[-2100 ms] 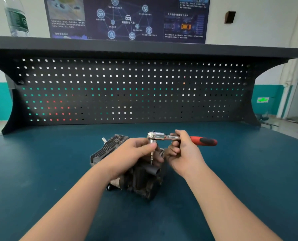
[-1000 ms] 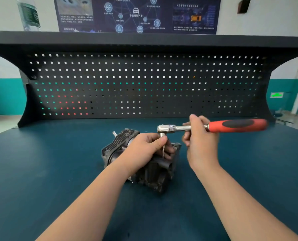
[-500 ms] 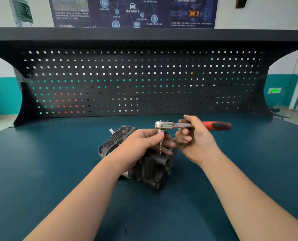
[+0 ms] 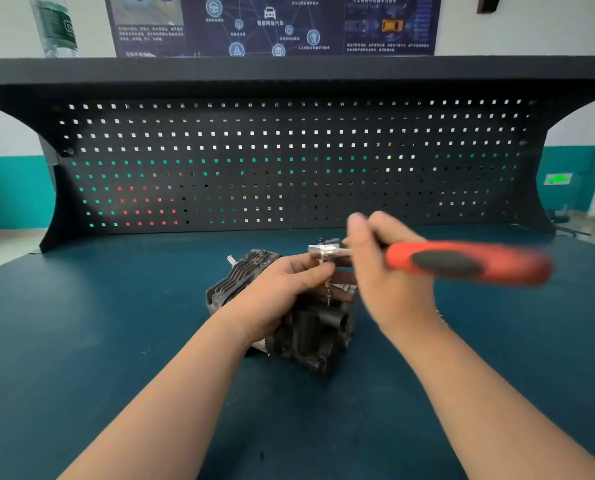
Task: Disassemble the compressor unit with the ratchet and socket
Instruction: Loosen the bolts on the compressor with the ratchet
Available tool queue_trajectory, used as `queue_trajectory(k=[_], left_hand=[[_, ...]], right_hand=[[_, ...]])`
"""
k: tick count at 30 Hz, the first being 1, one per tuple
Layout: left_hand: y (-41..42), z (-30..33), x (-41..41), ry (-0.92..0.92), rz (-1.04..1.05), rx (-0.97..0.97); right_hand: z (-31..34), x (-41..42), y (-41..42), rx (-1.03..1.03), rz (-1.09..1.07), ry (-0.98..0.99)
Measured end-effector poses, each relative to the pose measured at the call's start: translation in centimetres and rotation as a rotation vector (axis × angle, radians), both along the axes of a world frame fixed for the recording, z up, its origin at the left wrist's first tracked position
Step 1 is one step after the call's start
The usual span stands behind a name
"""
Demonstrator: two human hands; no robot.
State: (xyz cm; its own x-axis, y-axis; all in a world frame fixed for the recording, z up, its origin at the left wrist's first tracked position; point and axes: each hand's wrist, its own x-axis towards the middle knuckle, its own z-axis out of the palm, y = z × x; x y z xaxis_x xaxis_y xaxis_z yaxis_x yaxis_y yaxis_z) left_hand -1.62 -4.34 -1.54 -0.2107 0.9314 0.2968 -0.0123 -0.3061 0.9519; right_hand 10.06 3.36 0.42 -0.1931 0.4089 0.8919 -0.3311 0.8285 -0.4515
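**Head view: ratchet riding high on a long bit, with a slip risk at the bolt**

Head camera is giving me the dark grey finned metal compressor unit [image 4: 282, 317] sitting on the dark teal bench mat [image 4: 81, 341], a little toward 12 o'clock from frame centre. I am judging the main hazard to be the slim steel socket extension [image 4: 328, 292] tipping off vertical: the chrome-headed ratchet with the red and black handle [image 4: 462, 263] is standing well above the casting, so a sideways pull could be levering the bit out of the fastener and rounding it. The handle is blurring, which is suggesting a quick swing. A second worry is the unit rocking or sliding on the mat if the bracing eases.

My left hand [image 4: 285, 289] is lying over the top of the unit, fingers curling round it, thumb and forefinger pinching the extension just under the ratchet head. My right hand [image 4: 382, 268] is gripping the ratchet shank beside the head, fingers wrapping it, with the handle pointing toward 3 o'clock and the forearm coming in from 5 o'clock.
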Motion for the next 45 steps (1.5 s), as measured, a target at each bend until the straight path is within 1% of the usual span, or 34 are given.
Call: queue_trajectory(k=[1, 3, 4, 5, 6, 8, 9, 10, 11, 13, 15, 16, 17, 18, 19, 21, 23, 25, 26, 28, 30, 31, 32, 34, 35, 36, 37, 38, 39, 40, 41, 43, 44, 45], left_hand=[[0.1, 0.0, -0.3, -0.020, -0.018, -0.003], [0.3, -0.1, -0.5, -0.016, -0.021, -0.013], [0.4, -0.1, -0.4, -0.004, -0.014, -0.014], [0.5, -0.1, -0.3, 0.008, 0.002, -0.014], [0.6, -0.1, -0.1, 0.007, 0.022, -0.020], [0.9, -0.3, -0.1, 0.015, 0.071, -0.024], [1.0, -0.3, -0.1, 0.012, 0.092, -0.026], [1.0, -0.2, 0.1, 0.012, 0.113, -0.022], [1.1, -0.2, 0.1, 0.030, 0.137, -0.020], [1.0, -0.2, 0.3, 0.083, 0.177, -0.021], [0.7, 0.0, 0.4, 0.156, 0.207, 0.012], [0.6, 0.0, 0.4, 0.195, 0.218, 0.020], [0.5, 0.0, 0.4, 0.195, 0.211, 0.034], [0.4, -0.1, 0.4, 0.158, 0.176, 0.042], [0.2, -0.1, 0.3, 0.112, 0.133, 0.035], [0.3, -0.1, 0.1, 0.032, 0.049, 0.001], [0.3, 0.0, 0.1, 0.022, 0.013, -0.032], [0.4, 0.0, 0.3, 0.039, 0.034, -0.040], [0.4, 0.0, 0.5, 0.055, 0.071, -0.034], [0.7, -0.3, 0.5, 0.100, 0.150, -0.035], [0.7, -0.4, 0.6, 0.118, 0.197, -0.032], [0.8, -0.3, 0.7, 0.126, 0.217, -0.023], [0.7, -0.4, 0.7, 0.137, 0.232, -0.016], [0.8, -0.1, 0.9, 0.193, 0.254, -0.002], [0.7, 0.1, 0.9, 0.237, 0.275, -0.006], [0.6, 0.2, 0.9, 0.243, 0.320, -0.014], [0.5, 0.2, 0.7, 0.278, 0.360, -0.020], [0.5, 0.2, 0.7, 0.293, 0.350, -0.004], [0.4, 0.0, 0.7, 0.264, 0.294, 0.019], [0.4, -0.1, 0.9, 0.215, 0.251, 0.018], [0.3, -0.1, 1.0, 0.167, 0.229, 0.025], [0.5, -0.2, 0.9, 0.167, 0.205, 0.036], [0.6, -0.3, 0.8, 0.174, 0.201, 0.028], [0.6, -0.2, 0.9, 0.178, 0.189, 0.011]], right_hand=[[0.3, 0.0, 0.9, -0.280, 0.127, 0.003], [0.5, -0.2, 3.1, -0.896, 0.534, 0.080], [0.2, -0.3, 3.8, -1.121, 0.696, 0.099], [-0.2, -0.5, 4.2, -1.257, 0.787, 0.106], [-0.7, -0.8, 4.3, -1.317, 0.820, 0.113], [-1.2, -1.5, 4.3, -1.319, 0.777, 0.153], [-1.1, -1.6, 3.8, -1.271, 0.707, 0.180], [-0.9, -1.6, 3.3, -1.163, 0.601, 0.188], [-0.8, -1.2, 2.7, -0.967, 0.436, 0.178], [-1.0, -0.1, 1.2, -0.382, 0.078, 0.105], [-1.0, 0.9, -0.8, 0.195, -0.009, 0.068], [-1.1, 1.0, -1.3, 0.410, -0.067, 0.078], [-0.9, 0.9, -1.3, 0.516, -0.124, 0.085], [-0.7, 0.7, -1.1, 0.498, -0.136, 0.072], [-0.6, 0.5, -0.6, 0.363, -0.102, 0.048], [-0.4, 0.3, 0.8, -0.099, 0.081, 0.005], [-0.2, 0.1, 2.6, -0.636, 0.360, 0.066], [-0.5, -0.4, 4.1, -1.066, 0.636, 0.114], [-0.8, -0.7, 4.5, -1.194, 0.712, 0.128], [-1.7, -1.4, 4.3, -1.248, 0.727, 0.157], [-1.7, -1.5, 3.5, -1.124, 0.602, 0.202], [-1.6, -1.3, 2.9, -0.972, 0.470, 0.200], [-1.5, -1.0, 2.3, -0.745, 0.288, 0.173], [-1.4, -0.5, 0.5, -0.148, -0.046, 0.111], [-1.3, -0.3, -0.4, 0.149, -0.123, 0.100], [-1.4, -0.3, -1.1, 0.387, -0.177, 0.098], [-1.3, -0.3, -1.2, 0.512, -0.210, 0.094], [-1.1, -0.3, -0.9, 0.510, -0.223, 0.074], [-0.9, -0.3, -0.4, 0.377, -0.207, 0.042], [-0.7, -0.1, 0.3, 0.144, -0.147, 0.009], [-0.3, 0.1, 1.0, -0.150, -0.028, -0.015], [-0.1, 0.3, 3.0, -0.783, 0.324, 0.028], [-0.3, 0.1, 3.9, -1.039, 0.494, 0.058], [-0.6, -0.2, 4.5, -1.199, 0.600, 0.081]])
